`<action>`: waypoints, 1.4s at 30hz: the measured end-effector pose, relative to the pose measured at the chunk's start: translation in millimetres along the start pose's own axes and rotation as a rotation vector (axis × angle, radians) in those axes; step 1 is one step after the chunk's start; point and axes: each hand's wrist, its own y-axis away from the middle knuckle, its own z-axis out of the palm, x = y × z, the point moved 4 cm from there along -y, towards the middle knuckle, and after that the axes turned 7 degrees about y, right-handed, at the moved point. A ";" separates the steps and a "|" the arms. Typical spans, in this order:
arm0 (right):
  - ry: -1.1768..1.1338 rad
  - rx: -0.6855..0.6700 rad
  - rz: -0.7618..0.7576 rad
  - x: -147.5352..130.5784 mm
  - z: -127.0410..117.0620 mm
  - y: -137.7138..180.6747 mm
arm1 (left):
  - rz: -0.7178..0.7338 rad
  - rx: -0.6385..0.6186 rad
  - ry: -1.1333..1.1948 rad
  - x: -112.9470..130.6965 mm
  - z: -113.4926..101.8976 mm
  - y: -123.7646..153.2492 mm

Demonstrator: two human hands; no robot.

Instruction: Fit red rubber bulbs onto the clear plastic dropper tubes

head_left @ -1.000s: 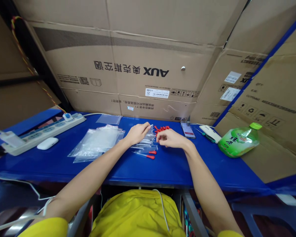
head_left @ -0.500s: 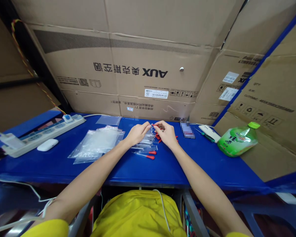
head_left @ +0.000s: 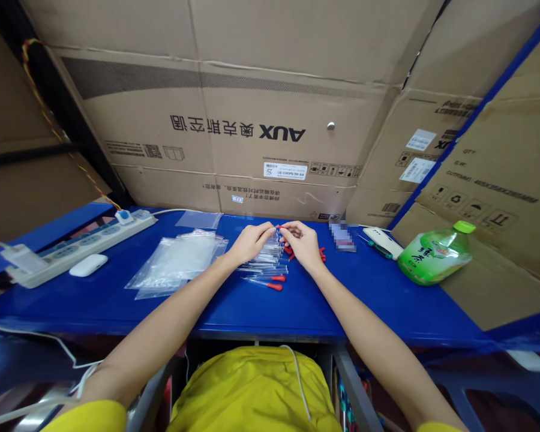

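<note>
My left hand (head_left: 252, 241) is closed in a pinch at the upper end of a thin glass dropper tube, most of it hidden by the fingers. Facing it, my right hand (head_left: 305, 245) pinches a small red rubber bulb (head_left: 278, 227) at that tube end. How far the bulb sits on the tube cannot be made out. Below both hands lies a pile of clear glass tubes (head_left: 266, 262). Loose red bulbs (head_left: 323, 255) lie partly hidden behind my right hand. Two droppers with red bulbs (head_left: 274, 287) rest at the pile's near edge.
Clear plastic bags (head_left: 175, 261) are stacked on the left, beside a white case (head_left: 88, 265) and a power strip (head_left: 99, 243). To the right are a blurred packet (head_left: 342, 237), a green-handled tool (head_left: 381, 250) and a green bottle (head_left: 434, 258). Cardboard (head_left: 252, 90) walls the blue table's back.
Both hands stay in nearly the same place, fingertips together at the tube end. My right hand has turned slightly, its fingers curling a little closer.
</note>
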 end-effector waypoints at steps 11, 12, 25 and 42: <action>-0.146 -0.020 0.032 -3.4 -0.7 1.6 | -0.002 -0.077 0.110 5.5 -7.3 -0.7; -0.143 -0.029 0.031 -2.9 -0.7 1.6 | -0.002 -0.081 0.100 5.0 -7.3 -0.8; -0.097 -0.127 0.007 2.5 -2.1 -0.3 | 0.075 -0.139 0.053 3.6 -10.8 1.2; -0.154 -0.172 -0.003 6.4 -11.5 -8.2 | 0.205 -0.076 -0.063 2.5 -20.8 -3.5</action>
